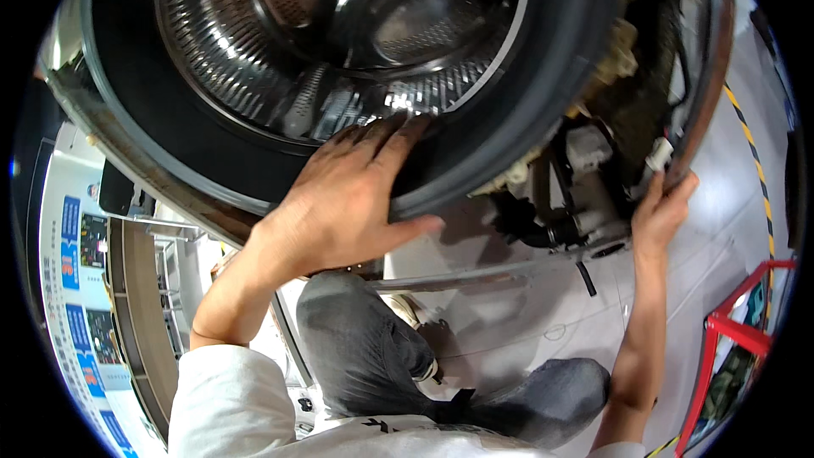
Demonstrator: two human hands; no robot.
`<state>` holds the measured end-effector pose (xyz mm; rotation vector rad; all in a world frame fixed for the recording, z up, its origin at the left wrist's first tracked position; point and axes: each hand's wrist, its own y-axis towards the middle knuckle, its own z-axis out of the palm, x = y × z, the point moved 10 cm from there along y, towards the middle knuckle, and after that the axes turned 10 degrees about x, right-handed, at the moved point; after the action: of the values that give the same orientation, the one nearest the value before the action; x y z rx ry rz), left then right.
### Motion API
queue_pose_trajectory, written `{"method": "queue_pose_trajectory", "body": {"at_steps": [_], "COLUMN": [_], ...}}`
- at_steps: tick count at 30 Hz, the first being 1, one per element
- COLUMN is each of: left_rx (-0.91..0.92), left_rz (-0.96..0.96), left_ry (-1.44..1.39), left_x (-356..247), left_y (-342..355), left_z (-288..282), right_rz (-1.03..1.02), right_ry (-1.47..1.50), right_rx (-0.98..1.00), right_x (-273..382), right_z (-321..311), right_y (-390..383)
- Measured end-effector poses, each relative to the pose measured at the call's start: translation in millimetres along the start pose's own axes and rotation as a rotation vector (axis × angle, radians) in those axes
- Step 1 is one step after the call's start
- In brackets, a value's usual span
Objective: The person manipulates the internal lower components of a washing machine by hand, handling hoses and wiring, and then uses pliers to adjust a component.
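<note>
A washing machine stands open-fronted before me, its shiny perforated steel drum (pixel 212 13) ringed by a black rubber door gasket (pixel 500 140). My left hand (pixel 343 195) lies on the lower part of this gasket, thumb spread to the right. Its fingers are stretched out, and the fingertips reach the inner lip beside the drum. At the lower right, my right hand (pixel 664 214) grips the rusty cabinet edge (pixel 712 93), fingers closed at the rim just below a small white connector (pixel 660 153). Part of that hand's grip is hidden.
A pump with hoses (pixel 585 220) sits low inside the cabinet, above a metal bottom rail (pixel 475 280). A red-framed rack (pixel 738 331) stands at the right, near yellow-black floor tape (pixel 750 144). Wooden shelving (pixel 136 288) is at the left. My bent knees are below the machine.
</note>
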<state>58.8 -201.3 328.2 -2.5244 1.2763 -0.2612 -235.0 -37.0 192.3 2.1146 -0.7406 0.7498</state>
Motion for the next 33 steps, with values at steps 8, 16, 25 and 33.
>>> {"method": "queue_pose_trajectory", "body": {"at_steps": [8, 16, 25, 33], "left_rx": [0.125, 0.17, 0.054, -0.08], "left_rz": [-0.013, 0.022, -0.091, -0.054], "left_ry": [-0.097, -0.278, -0.449, -0.404], "left_x": [-5, 3, 13, 16], "left_y": [18, 16, 38, 35], "left_z": [16, 7, 14, 25], "right_rz": [-0.03, -0.114, -0.147, -0.093], "right_ry": [-0.092, -0.151, -0.157, -0.097], "right_rx": [-0.007, -0.059, -0.046, 0.049], "right_x": [5, 18, 18, 4], "right_z": [-8, -7, -8, -8], "right_y": [7, 8, 6, 7]}}
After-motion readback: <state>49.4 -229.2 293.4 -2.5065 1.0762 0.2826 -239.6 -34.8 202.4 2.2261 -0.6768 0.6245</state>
